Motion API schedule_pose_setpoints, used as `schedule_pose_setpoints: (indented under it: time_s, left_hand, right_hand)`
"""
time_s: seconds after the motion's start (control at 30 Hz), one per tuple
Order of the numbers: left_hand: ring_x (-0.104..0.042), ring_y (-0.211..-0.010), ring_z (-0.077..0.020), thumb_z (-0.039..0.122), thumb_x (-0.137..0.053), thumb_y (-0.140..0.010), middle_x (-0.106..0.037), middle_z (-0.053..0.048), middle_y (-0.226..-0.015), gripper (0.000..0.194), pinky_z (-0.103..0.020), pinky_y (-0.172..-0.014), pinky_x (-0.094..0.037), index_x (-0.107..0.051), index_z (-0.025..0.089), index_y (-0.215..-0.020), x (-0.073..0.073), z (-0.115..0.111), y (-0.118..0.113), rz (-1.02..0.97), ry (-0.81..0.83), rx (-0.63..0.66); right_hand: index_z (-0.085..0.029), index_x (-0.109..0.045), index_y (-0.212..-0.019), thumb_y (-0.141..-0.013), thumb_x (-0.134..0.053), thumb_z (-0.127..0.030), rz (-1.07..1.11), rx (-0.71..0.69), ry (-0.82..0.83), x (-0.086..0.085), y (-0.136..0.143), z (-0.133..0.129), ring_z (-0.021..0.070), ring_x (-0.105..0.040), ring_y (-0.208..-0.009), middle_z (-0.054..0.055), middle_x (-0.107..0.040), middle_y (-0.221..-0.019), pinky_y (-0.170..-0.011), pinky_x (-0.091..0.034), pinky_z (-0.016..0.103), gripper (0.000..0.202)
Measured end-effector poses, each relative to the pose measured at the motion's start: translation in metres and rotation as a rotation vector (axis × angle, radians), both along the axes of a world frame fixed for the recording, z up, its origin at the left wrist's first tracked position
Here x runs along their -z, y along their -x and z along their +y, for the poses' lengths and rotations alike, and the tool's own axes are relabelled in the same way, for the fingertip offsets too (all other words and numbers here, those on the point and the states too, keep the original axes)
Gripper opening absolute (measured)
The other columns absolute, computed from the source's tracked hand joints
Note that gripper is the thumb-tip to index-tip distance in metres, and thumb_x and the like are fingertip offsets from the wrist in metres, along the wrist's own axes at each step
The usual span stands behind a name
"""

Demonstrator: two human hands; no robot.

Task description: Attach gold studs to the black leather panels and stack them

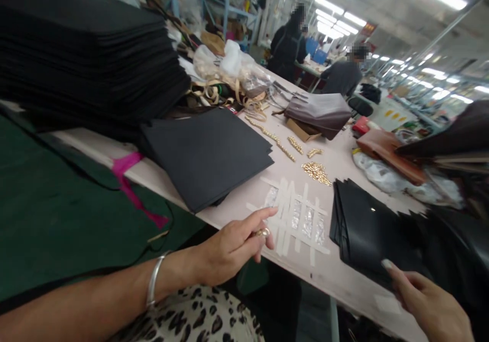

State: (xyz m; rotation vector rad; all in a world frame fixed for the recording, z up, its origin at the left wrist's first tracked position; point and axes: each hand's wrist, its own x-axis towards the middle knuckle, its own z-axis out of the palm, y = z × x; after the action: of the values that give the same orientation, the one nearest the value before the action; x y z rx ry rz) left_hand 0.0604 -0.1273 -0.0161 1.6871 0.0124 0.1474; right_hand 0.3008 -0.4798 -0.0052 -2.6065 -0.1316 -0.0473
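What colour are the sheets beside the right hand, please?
The sheets are black, best seen in the head view.

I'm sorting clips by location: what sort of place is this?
Probably a leather-goods workshop: overlapping black sheets, small gold-coloured pieces on a worktable, and a tan leather-like piece.

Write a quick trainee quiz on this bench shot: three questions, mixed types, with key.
1. True or false: the loose pile of gold pieces lies on the floor.
2. Multiple choice: what is the right hand nearest to?
A) pink ribbon
B) glossy black panels
C) blue shelving
3. Fill in the blank: a silver bangle circles the wrist on the person's ____ side.

Key:
1. False; the pile lies on the table.
2. B.
3. Left; it sits on the arm of the left hand.
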Motion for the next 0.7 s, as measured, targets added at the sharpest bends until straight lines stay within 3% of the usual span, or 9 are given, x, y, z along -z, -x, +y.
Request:
schedule_pose_setpoints:
  time_s: [0.07, 0.13, 0.23, 0.3, 0.4, 0.53, 0.7]
  left_hand:
    - [-0.060, -0.070, -0.0105, 0.025, -0.038, -0.101, -0.068, -0.005, -0.100, 0.053, -0.027, -0.075, -0.050, -0.029, 0.012, -0.152, 0.001, 0.002, 0.003, 0.001, 0.024, 0.023]
    - [-0.061, -0.072, -0.0108, 0.024, -0.040, -0.100, -0.069, -0.006, -0.105, 0.057, -0.028, -0.078, -0.050, -0.024, 0.014, -0.154, 0.001, 0.005, 0.006, 0.015, 0.042, 0.052]
    - [-0.064, -0.077, -0.0120, 0.023, -0.043, -0.100, -0.069, -0.006, -0.109, 0.064, -0.030, -0.083, -0.050, -0.016, 0.018, -0.157, -0.001, 0.011, 0.010, 0.043, 0.075, 0.088]
    - [-0.065, -0.081, -0.0140, 0.024, -0.045, -0.100, -0.070, -0.004, -0.099, 0.067, -0.032, -0.084, -0.049, -0.014, 0.019, -0.159, -0.001, 0.016, 0.013, 0.061, 0.080, 0.085]
    - [-0.065, -0.079, -0.0155, 0.026, -0.048, -0.099, -0.066, 0.000, -0.083, 0.070, -0.032, -0.080, -0.049, -0.014, 0.020, -0.159, 0.003, 0.025, 0.020, 0.083, 0.180, 0.038]
    - [-0.066, -0.071, -0.0127, 0.026, -0.055, -0.094, -0.064, -0.002, -0.094, 0.077, -0.025, -0.066, -0.045, -0.014, 0.026, -0.159, 0.009, 0.038, 0.032, 0.107, 0.465, 0.024]
    - [-0.066, -0.066, -0.0110, 0.034, -0.063, -0.091, -0.066, -0.002, -0.091, 0.078, -0.020, -0.054, -0.036, -0.021, 0.026, -0.157, 0.006, 0.050, 0.048, 0.106, 0.631, -0.083]
  right_hand:
    - [-0.022, -0.077, -0.091, -0.070, -0.074, -0.057, 0.019, -0.220, -0.086, 0.000, 0.028, 0.039, 0.0238, -0.073, -0.064, 0.006, -0.076, -0.073, -0.052, -0.054, 0.027, 0.041]
    - [-0.021, -0.074, -0.106, -0.081, -0.070, -0.048, 0.004, -0.549, -0.213, -0.004, 0.061, 0.090, 0.0226, -0.074, -0.087, 0.007, -0.077, -0.100, -0.073, -0.058, 0.027, 0.038]
    - [-0.026, -0.068, -0.119, -0.094, -0.061, -0.031, 0.040, -0.993, -0.248, -0.017, 0.101, 0.161, 0.0162, -0.069, -0.094, 0.004, -0.072, -0.108, -0.082, -0.054, 0.025, 0.026]
    - [-0.029, -0.064, -0.125, -0.099, -0.054, -0.025, 0.072, -1.186, -0.254, -0.026, 0.116, 0.194, 0.0144, -0.067, -0.094, 0.004, -0.069, -0.107, -0.082, -0.053, 0.025, 0.028]
    - [-0.031, -0.062, -0.128, -0.102, -0.048, -0.021, 0.101, -1.340, -0.239, -0.031, 0.123, 0.222, 0.0138, -0.066, -0.089, 0.003, -0.066, -0.100, -0.078, -0.054, 0.026, 0.032]
    - [-0.030, -0.062, -0.127, -0.100, -0.050, -0.018, 0.013, -1.473, -0.270, -0.027, 0.121, 0.246, 0.0145, -0.067, -0.079, 0.004, -0.066, -0.093, -0.067, -0.056, 0.025, 0.032]
    - [-0.022, -0.066, -0.114, -0.094, -0.057, -0.014, -0.256, -1.642, -0.240, -0.026, 0.128, 0.282, 0.0191, -0.070, -0.079, 0.008, -0.071, -0.092, -0.066, -0.061, 0.028, 0.024]
